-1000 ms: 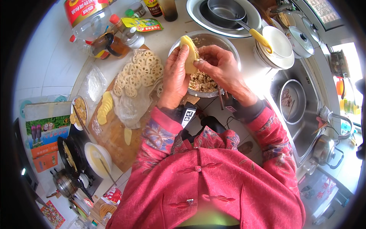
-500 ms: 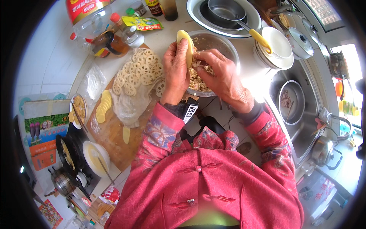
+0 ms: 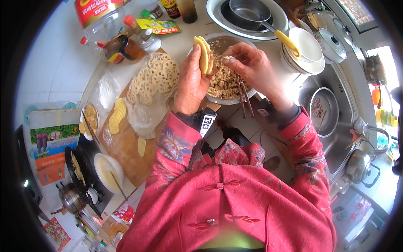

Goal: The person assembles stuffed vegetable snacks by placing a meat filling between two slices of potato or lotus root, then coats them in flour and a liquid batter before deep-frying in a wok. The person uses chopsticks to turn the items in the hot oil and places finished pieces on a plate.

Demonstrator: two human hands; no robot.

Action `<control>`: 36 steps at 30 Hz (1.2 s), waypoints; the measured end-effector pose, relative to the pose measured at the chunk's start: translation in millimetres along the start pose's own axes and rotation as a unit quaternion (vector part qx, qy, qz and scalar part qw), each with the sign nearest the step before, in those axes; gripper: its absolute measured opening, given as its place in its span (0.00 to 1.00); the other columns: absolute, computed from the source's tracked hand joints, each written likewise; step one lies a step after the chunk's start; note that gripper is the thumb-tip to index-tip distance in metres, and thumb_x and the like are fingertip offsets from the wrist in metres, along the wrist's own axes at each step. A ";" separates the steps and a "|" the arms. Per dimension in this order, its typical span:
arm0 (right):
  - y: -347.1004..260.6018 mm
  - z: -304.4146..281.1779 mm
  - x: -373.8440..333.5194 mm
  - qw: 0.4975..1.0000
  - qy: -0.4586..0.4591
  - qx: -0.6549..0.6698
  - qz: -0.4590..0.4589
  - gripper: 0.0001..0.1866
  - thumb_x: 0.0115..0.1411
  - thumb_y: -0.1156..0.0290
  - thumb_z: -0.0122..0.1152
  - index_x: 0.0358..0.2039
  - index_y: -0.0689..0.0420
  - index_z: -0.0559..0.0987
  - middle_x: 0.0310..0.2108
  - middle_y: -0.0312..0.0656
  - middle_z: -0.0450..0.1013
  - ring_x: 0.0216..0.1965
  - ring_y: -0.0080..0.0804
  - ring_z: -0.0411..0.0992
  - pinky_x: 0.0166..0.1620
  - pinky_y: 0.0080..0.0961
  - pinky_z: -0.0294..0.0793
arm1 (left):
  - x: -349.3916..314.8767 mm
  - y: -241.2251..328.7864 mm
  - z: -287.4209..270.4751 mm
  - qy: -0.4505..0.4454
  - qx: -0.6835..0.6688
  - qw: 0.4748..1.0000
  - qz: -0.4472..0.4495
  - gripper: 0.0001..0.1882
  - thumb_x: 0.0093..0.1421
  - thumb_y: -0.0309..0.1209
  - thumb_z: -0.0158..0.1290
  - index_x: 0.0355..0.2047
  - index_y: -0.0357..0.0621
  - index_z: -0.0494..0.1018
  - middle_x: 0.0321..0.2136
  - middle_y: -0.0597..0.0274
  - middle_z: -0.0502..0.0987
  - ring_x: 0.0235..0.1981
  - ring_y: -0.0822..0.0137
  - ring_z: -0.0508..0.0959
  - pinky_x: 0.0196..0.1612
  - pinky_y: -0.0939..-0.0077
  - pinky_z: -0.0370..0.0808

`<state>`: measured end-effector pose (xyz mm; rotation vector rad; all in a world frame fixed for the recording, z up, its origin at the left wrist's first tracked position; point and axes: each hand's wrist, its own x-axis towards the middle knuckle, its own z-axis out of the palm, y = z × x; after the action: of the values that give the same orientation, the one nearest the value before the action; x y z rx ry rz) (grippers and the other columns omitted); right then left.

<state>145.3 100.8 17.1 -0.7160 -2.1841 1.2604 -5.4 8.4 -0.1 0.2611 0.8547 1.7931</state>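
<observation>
My left hand [image 3: 193, 77] is closed round a pair of pale yellow potato slices [image 3: 202, 54], held on edge with some minced filling between them. Over the metal bowl [image 3: 218, 101] of minced filling [image 3: 224, 82], my right hand [image 3: 254, 67] is pinched, apart from the slices. A small pale bit shows at its fingertips, too small to name for sure. Brown chopsticks [image 3: 245, 98] rest in the bowl and stick out over its near rim. Left of my left hand, lotus root slices [image 3: 153, 77] lie piled on the wooden cutting board [image 3: 130, 161].
More potato slices [image 3: 117, 115] and a plastic bag [image 3: 147, 119] lie on the board. A white bowl [image 3: 119, 166] with batter stands near a frying pan [image 3: 69, 155]. Bottles [image 3: 126, 48] are at the back left; stacked bowls [image 3: 308, 63] and a sink [image 3: 342, 109] are on the right.
My right hand has drawn away from the potato slices, up and to the right. The slices have turned slightly, showing both edges. The chopsticks in the bowl are now uncovered.
</observation>
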 end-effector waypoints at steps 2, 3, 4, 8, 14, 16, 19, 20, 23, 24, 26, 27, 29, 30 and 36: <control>-8.6 7.5 4.0 0.991 -0.013 0.130 0.024 0.09 0.58 0.74 0.62 0.38 0.63 0.76 0.37 0.36 0.75 0.38 0.22 0.74 0.43 0.21 0.75 | -7.6 -4.6 6.5 0.038 0.023 0.999 -0.007 0.16 0.66 0.44 0.48 0.46 0.47 0.72 0.35 0.68 0.76 0.33 0.75 0.75 0.33 0.81 0.73; -12.2 11.0 5.4 0.973 -0.006 0.230 0.015 0.11 0.55 0.71 0.63 0.35 0.66 0.77 0.29 0.41 0.77 0.32 0.21 0.73 0.38 0.22 0.73 | -9.5 -6.5 10.1 0.027 -0.002 1.000 -0.005 0.17 0.66 0.44 0.48 0.48 0.49 0.72 0.38 0.71 0.77 0.36 0.75 0.76 0.37 0.79 0.75; -14.6 12.0 6.0 0.970 0.009 0.243 0.025 0.10 0.56 0.72 0.63 0.35 0.66 0.77 0.29 0.41 0.77 0.32 0.21 0.74 0.38 0.22 0.73 | -11.6 -6.3 12.1 0.032 0.007 0.999 -0.005 0.17 0.66 0.44 0.48 0.48 0.49 0.72 0.37 0.71 0.77 0.36 0.75 0.76 0.37 0.79 0.75; -16.8 11.6 9.0 0.968 0.008 0.247 0.044 0.10 0.56 0.73 0.62 0.34 0.67 0.77 0.27 0.39 0.76 0.30 0.22 0.73 0.36 0.21 0.73 | -15.3 -2.2 12.4 -0.018 0.041 0.999 0.003 0.17 0.66 0.45 0.49 0.47 0.49 0.73 0.36 0.71 0.76 0.35 0.76 0.76 0.37 0.78 0.75; -15.6 -7.6 23.7 0.963 -0.049 0.253 0.078 0.11 0.56 0.69 0.63 0.32 0.65 0.77 0.25 0.36 0.74 0.27 0.20 0.72 0.33 0.18 0.72 | -20.4 -3.5 2.5 -0.050 0.106 0.993 0.013 0.16 0.64 0.42 0.53 0.47 0.48 0.72 0.36 0.70 0.76 0.35 0.77 0.76 0.34 0.80 0.74; -15.0 -15.3 28.7 0.961 -0.048 0.253 0.099 0.12 0.57 0.66 0.62 0.31 0.64 0.77 0.25 0.36 0.74 0.26 0.20 0.71 0.33 0.17 0.71 | -21.6 -5.6 1.2 -0.072 0.166 0.983 0.037 0.16 0.63 0.40 0.55 0.47 0.46 0.72 0.35 0.69 0.75 0.35 0.78 0.75 0.34 0.81 0.74; -11.6 -25.0 24.8 0.967 -0.037 0.240 0.076 0.18 0.58 0.61 0.63 0.37 0.66 0.77 0.28 0.36 0.74 0.30 0.21 0.71 0.35 0.18 0.71 | -23.2 -8.7 1.5 -0.087 0.263 0.954 0.112 0.21 0.56 0.33 0.63 0.47 0.41 0.70 0.34 0.65 0.75 0.37 0.76 0.74 0.40 0.83 0.73; -9.8 -25.7 22.5 0.971 -0.032 0.230 0.058 0.20 0.57 0.61 0.64 0.39 0.66 0.77 0.29 0.37 0.74 0.32 0.21 0.71 0.36 0.19 0.71 | -23.5 -9.0 1.7 -0.076 0.298 0.943 0.124 0.23 0.55 0.31 0.64 0.48 0.41 0.69 0.34 0.64 0.75 0.37 0.76 0.74 0.40 0.82 0.73; -4.9 -23.9 13.3 0.976 -0.116 0.171 0.068 0.21 0.56 0.61 0.64 0.41 0.67 0.77 0.30 0.38 0.75 0.33 0.23 0.72 0.38 0.21 0.71 | -23.4 -8.2 2.7 -0.061 0.367 0.915 0.155 0.29 0.50 0.25 0.66 0.50 0.39 0.66 0.33 0.63 0.75 0.36 0.75 0.74 0.40 0.81 0.74; -3.5 -22.8 11.6 0.973 -0.130 0.163 0.100 0.19 0.55 0.63 0.64 0.40 0.67 0.77 0.29 0.38 0.75 0.32 0.23 0.71 0.38 0.21 0.71 | -23.5 -7.8 2.7 -0.067 0.358 0.918 0.156 0.29 0.50 0.25 0.66 0.51 0.39 0.66 0.33 0.64 0.75 0.36 0.75 0.74 0.40 0.81 0.74; -1.0 -21.4 9.5 0.968 -0.095 0.215 0.086 0.17 0.55 0.66 0.65 0.39 0.66 0.78 0.28 0.37 0.75 0.31 0.23 0.72 0.37 0.21 0.71 | -22.7 -6.5 2.3 -0.075 0.337 0.924 0.165 0.29 0.51 0.25 0.66 0.51 0.39 0.66 0.33 0.64 0.75 0.35 0.74 0.75 0.40 0.80 0.74; -0.3 -21.7 8.5 0.964 -0.079 0.240 0.077 0.16 0.54 0.68 0.65 0.39 0.66 0.78 0.28 0.37 0.75 0.30 0.23 0.72 0.37 0.20 0.71 | -22.7 -5.7 1.7 -0.068 0.298 0.934 0.186 0.26 0.51 0.26 0.66 0.48 0.37 0.68 0.33 0.64 0.75 0.34 0.75 0.75 0.39 0.82 0.74; 1.0 -21.4 8.4 0.956 -0.061 0.274 0.091 0.15 0.54 0.69 0.65 0.39 0.66 0.78 0.28 0.37 0.76 0.31 0.22 0.72 0.37 0.19 0.71 | -24.3 -2.9 -0.9 -0.051 0.247 0.958 0.139 0.23 0.51 0.25 0.66 0.45 0.36 0.69 0.34 0.64 0.76 0.33 0.76 0.75 0.38 0.83 0.75; 1.5 -20.5 8.7 0.950 -0.051 0.293 0.092 0.15 0.54 0.69 0.65 0.40 0.65 0.78 0.29 0.37 0.76 0.31 0.22 0.72 0.37 0.18 0.72 | -25.1 -1.4 -2.3 -0.052 0.213 0.968 0.120 0.22 0.51 0.25 0.66 0.44 0.35 0.70 0.35 0.63 0.77 0.33 0.77 0.76 0.37 0.84 0.75; -3.7 -10.5 10.2 0.965 -0.051 0.255 0.018 0.15 0.57 0.71 0.64 0.44 0.64 0.77 0.37 0.38 0.76 0.37 0.21 0.74 0.41 0.19 0.75 | -28.7 3.5 -2.0 -0.024 0.172 0.977 0.120 0.16 0.53 0.28 0.65 0.41 0.38 0.75 0.33 0.67 0.79 0.30 0.81 0.75 0.33 0.87 0.72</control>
<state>144.1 112.3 26.7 -0.4847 -1.8019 1.8148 2.3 -18.6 7.2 0.6531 1.1372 1.8427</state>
